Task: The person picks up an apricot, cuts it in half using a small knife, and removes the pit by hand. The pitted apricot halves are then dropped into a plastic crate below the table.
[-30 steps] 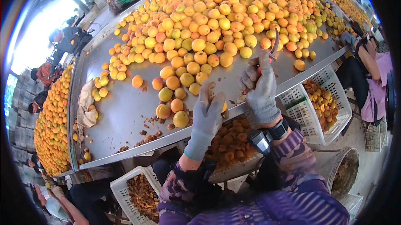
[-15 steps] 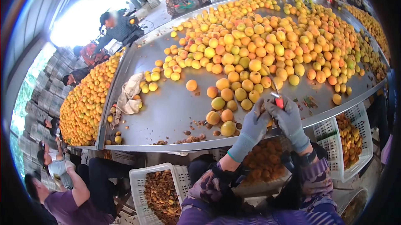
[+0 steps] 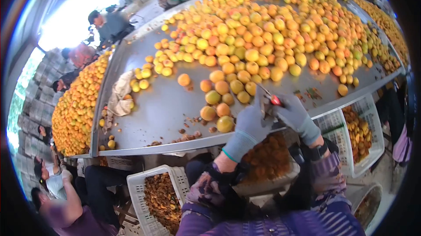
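My right hand (image 3: 294, 114), in a grey glove, is closed round the red handle of a small knife (image 3: 275, 100). Its thin blade points up and to the left, beside the fingers of my other hand. My left hand (image 3: 251, 124), gloved too, is close on the left with its fingers bent inward; whatever they hold is hidden. Both hands are above the near edge of a metal table (image 3: 149, 133). Loose apricots (image 3: 225, 124) lie just left of my left hand, and a large heap of apricots (image 3: 245, 30) spreads beyond.
Below the edge stand white crates of halved apricots, one at left (image 3: 131, 183), one at right (image 3: 348, 148). A crumpled cloth (image 3: 120, 95) and scattered pits (image 3: 186, 137) lie on the table. Other people work around it, one in a purple shirt (image 3: 87, 220) at lower left.
The view has shifted, so the table and fruit appear further left and higher. My hands have come slightly apart, and the knife has turned with its blade to the upper left.
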`<action>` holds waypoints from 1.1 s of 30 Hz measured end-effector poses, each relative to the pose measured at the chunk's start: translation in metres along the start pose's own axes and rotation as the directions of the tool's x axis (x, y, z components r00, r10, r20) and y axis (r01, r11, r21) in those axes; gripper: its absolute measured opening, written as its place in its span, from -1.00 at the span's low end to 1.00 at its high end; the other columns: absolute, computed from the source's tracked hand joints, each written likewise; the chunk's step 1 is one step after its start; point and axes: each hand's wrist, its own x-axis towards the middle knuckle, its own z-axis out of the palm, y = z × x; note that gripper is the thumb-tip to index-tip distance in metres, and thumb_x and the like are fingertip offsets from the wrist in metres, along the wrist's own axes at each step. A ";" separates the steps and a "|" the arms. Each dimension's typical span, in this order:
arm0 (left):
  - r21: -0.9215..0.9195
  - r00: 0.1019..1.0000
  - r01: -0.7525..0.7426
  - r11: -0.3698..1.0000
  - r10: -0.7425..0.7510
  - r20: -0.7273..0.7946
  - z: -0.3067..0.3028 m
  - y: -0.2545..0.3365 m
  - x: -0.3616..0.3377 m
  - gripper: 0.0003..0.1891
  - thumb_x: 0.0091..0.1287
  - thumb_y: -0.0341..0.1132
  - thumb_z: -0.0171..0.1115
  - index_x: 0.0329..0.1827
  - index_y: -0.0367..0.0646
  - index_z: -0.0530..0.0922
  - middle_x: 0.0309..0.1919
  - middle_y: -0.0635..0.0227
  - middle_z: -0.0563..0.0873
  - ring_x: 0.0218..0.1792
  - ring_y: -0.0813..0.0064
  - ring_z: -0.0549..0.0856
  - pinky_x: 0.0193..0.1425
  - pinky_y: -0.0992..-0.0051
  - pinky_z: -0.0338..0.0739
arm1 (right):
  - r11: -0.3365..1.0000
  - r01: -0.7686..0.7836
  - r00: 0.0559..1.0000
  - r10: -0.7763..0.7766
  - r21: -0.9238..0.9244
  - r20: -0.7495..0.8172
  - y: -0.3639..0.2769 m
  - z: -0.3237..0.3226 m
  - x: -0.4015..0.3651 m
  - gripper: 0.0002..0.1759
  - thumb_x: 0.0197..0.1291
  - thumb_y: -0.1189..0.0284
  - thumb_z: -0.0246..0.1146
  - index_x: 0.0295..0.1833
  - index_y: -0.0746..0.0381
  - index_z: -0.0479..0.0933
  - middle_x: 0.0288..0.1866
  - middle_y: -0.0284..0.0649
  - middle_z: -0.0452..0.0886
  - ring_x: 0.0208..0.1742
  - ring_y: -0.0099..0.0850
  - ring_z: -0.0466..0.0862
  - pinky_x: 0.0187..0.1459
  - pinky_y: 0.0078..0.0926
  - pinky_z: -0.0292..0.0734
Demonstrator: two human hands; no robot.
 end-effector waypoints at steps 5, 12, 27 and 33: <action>-0.117 0.999 -0.017 0.993 0.022 0.038 -0.007 0.027 -0.009 -0.04 0.13 -0.26 0.36 0.51 -0.28 -0.07 -0.19 -0.11 0.66 -0.22 -0.14 0.66 -0.19 0.26 0.54 | 0.961 -0.137 0.918 0.032 -0.241 -0.394 0.002 -0.001 0.008 -0.76 0.18 0.37 0.24 -0.16 0.33 0.52 -0.38 0.02 0.63 -0.31 -0.10 0.68 -0.27 -0.31 0.52; 0.053 0.943 -0.308 0.950 0.312 -0.118 -0.038 0.024 -0.026 -0.45 0.12 -0.12 0.42 0.14 -0.17 0.53 -0.26 0.18 0.68 -0.28 0.10 0.67 -0.17 0.31 0.55 | 0.983 -0.080 0.928 0.013 -0.167 -0.372 0.002 -0.006 0.001 -0.70 0.23 0.27 0.26 -0.15 0.31 0.49 -0.48 -0.08 0.61 -0.38 -0.19 0.67 -0.31 -0.33 0.51; -0.001 0.918 0.373 0.928 -0.370 -0.141 -0.060 -0.050 -0.043 -0.46 0.06 -0.14 0.45 0.04 -0.29 0.54 -0.24 0.13 0.72 -0.20 0.25 0.72 -0.11 0.35 0.57 | 0.986 -0.040 0.968 0.079 0.165 -0.238 -0.008 0.011 -0.007 -0.70 0.32 0.22 0.23 -0.23 0.26 0.43 -0.54 -0.35 0.48 -0.55 -0.58 0.49 -0.48 -0.59 0.39; -0.891 0.976 -0.041 0.452 -0.174 -0.133 -0.059 -0.022 -0.023 -0.41 0.17 -0.41 0.40 0.26 -0.26 0.36 -0.04 0.19 0.64 -0.16 0.43 0.68 -0.23 0.54 0.59 | 0.857 -0.128 0.992 0.105 0.499 0.074 -0.040 0.005 -0.023 -0.62 0.43 0.06 0.05 -0.05 0.18 0.46 -0.53 -0.48 0.39 -0.57 -0.73 0.42 -0.52 -0.74 0.35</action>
